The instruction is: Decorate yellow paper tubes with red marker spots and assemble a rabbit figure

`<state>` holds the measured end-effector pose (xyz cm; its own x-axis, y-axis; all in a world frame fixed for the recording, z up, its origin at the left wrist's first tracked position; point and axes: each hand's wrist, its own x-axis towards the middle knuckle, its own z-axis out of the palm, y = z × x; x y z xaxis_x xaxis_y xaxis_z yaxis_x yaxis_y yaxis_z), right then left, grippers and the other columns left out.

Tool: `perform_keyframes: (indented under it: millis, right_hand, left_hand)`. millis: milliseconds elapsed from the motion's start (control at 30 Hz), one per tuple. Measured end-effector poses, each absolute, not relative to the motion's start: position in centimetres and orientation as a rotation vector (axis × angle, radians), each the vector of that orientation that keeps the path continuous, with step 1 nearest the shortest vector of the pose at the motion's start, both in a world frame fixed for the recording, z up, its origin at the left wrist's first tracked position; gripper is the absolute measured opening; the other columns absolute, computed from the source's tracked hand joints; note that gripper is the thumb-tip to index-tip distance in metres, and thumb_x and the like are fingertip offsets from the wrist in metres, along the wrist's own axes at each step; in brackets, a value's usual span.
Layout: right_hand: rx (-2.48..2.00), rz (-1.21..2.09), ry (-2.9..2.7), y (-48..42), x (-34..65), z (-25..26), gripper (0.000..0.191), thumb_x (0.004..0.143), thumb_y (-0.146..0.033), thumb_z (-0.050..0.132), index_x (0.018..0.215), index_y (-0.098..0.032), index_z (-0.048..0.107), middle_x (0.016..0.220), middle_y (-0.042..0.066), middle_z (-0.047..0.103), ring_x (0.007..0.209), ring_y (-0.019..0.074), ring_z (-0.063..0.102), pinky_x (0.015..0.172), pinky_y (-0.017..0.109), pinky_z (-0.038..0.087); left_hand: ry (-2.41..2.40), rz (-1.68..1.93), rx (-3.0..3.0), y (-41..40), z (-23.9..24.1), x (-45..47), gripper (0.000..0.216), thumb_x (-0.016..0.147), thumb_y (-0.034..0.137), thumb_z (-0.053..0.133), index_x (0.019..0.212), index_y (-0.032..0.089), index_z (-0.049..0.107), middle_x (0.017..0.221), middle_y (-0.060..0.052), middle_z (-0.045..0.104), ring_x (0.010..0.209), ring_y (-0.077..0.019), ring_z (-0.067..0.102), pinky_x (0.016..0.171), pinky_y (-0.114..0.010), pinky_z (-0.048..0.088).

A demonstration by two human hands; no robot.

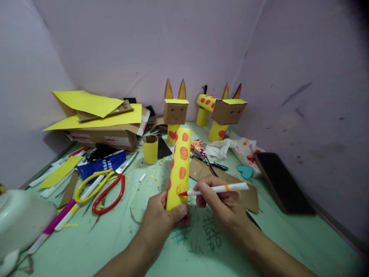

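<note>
My left hand (165,215) is wrapped round the lower end of a yellow paper-covered tube (175,173), which stands tilted away from me. Red-orange spots run up the tube in a column, and the lowest is only an outline with light filling. Between the fingers of my right hand (221,200) is a red felt-tip marker (221,188), its tip touching the tube at that lowest spot. Behind the tube stands a cardboard animal figure (175,111) with pointed ears and a red heart. A short yellow tube (150,149) stands to the left.
At right back is a second cardboard animal (229,111) with a spotted body. Scissors (109,184) with red and yellow handles lie left, near markers (54,225) and a white pot-like vessel (25,219). Yellow sheets (95,104) top a cardboard box (115,137). A phone (284,182) lies right.
</note>
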<state>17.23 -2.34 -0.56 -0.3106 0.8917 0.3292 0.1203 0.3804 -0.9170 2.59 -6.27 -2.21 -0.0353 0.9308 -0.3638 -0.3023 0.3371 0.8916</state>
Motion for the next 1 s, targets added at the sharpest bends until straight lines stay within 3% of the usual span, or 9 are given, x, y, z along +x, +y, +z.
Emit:
perform_keyframes:
  millis: [1000]
  right_hand:
    - [-0.928, 0.993, -1.607, -2.07, 17.12, -0.39, 0.026, 0.087, -0.036, 0.05, 0.074, -0.017, 0.061, 0.056, -0.001, 0.058, 0.053, 0.0122, 0.054, 0.052, 0.024, 0.043]
  left_hand:
    - [1.204, 1.132, 0.679, -6.33, -2.13, 2.53, 0.038, 0.057, 0.03, 0.077, 0.085, 0.01, 0.062, 0.064, 0.0, 0.059, 0.058, -0.0131, 0.057, 0.052, -0.024, 0.049]
